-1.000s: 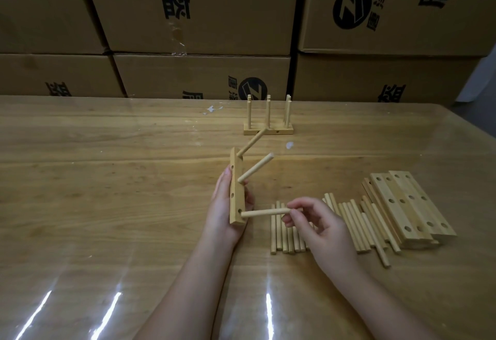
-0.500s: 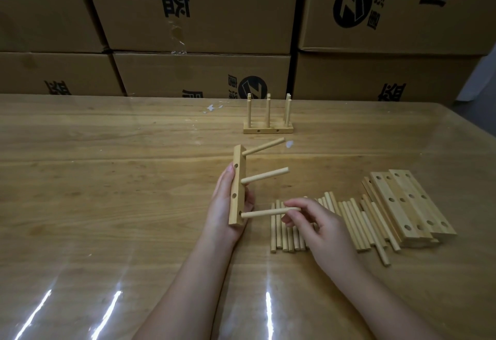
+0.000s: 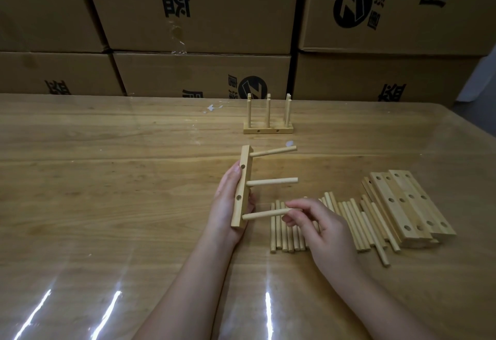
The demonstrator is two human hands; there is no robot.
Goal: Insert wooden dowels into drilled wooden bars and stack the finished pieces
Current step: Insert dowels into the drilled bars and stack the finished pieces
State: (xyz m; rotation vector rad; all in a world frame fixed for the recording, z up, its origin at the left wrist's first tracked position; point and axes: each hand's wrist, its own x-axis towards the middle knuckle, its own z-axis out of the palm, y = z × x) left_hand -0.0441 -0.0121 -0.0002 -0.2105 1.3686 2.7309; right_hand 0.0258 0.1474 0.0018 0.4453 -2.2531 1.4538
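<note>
My left hand (image 3: 228, 205) grips a drilled wooden bar (image 3: 242, 186) held on edge above the table. Two dowels (image 3: 272, 181) stick out of it to the right. A third dowel (image 3: 265, 213) sits with its left end at the bar's lowest hole, and my right hand (image 3: 319, 227) pinches its right end. Loose dowels (image 3: 349, 221) lie in a row on the table under and beside my right hand. Drilled bars (image 3: 410, 205) are piled at the right. A finished piece (image 3: 267, 127) with upright dowels stands farther back.
Stacked cardboard boxes (image 3: 201, 17) form a wall along the far edge of the wooden table (image 3: 107, 178). A small white scrap (image 3: 213, 108) lies near the back of the table, left of the finished piece.
The bar has turned in my left hand, so its two upper dowels swung from pointing up-right to nearly level. My right hand stays on the third dowel at the lowest hole.
</note>
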